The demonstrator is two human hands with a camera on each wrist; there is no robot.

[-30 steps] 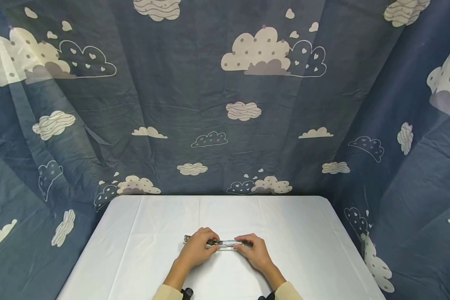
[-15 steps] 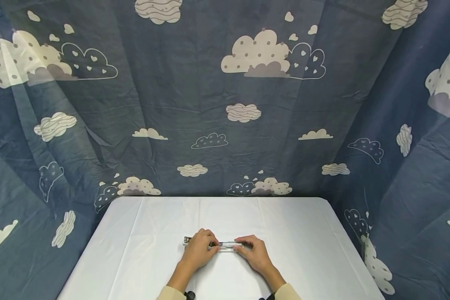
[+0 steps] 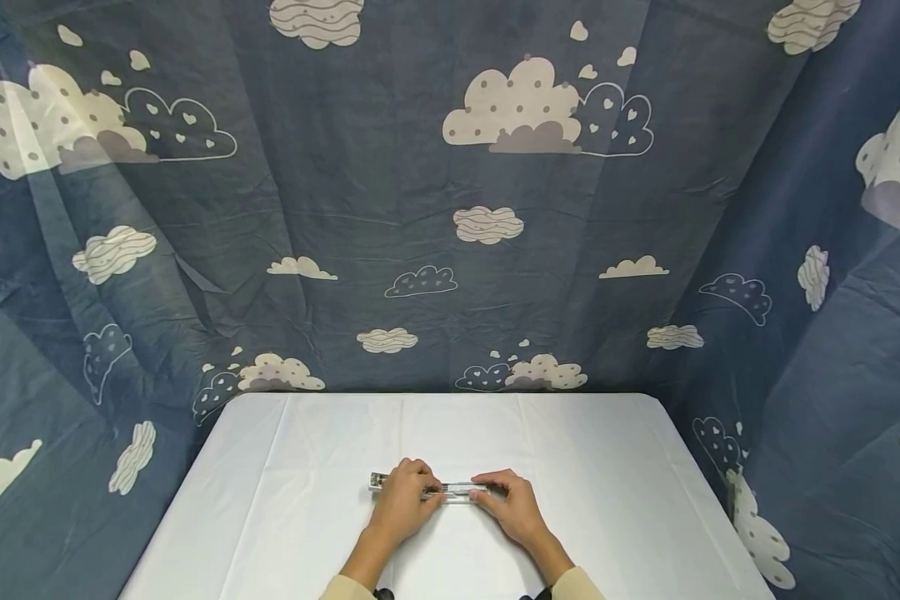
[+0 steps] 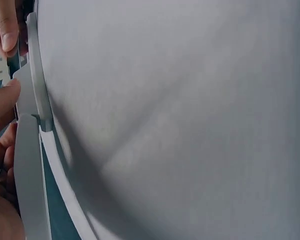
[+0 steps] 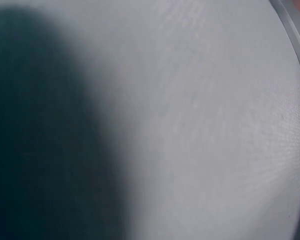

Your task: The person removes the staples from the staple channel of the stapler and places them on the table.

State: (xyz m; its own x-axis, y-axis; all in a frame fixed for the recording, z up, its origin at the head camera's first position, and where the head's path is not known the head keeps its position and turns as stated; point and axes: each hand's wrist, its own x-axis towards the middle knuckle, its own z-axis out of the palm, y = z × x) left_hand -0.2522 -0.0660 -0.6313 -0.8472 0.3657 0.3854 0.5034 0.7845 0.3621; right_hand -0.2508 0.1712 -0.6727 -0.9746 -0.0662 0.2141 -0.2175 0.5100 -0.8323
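Note:
A long grey-white and metal stapler (image 3: 459, 490) lies crosswise between both hands over the white table. It looks folded out, with its hinge near the middle in the left wrist view, where one pale section (image 4: 31, 175) runs down. My left hand (image 3: 405, 502) grips its left part, thumb and fingers around it, and covers much of that side. The shiny left end (image 3: 377, 481) sticks out past the knuckles. At the other end, my right hand (image 3: 517, 507) pinches the stapler between thumb and fingers. Only a corner of the stapler (image 5: 292, 24) shows in the right wrist view.
The white-covered table (image 3: 307, 450) has rounded far corners. Behind and on both sides hangs a dark blue cloth (image 3: 420, 183) with cloud prints.
My left hand has shifted slightly to the right along the stapler, its forearm turning a little. The right hand keeps its hold, nearly still.

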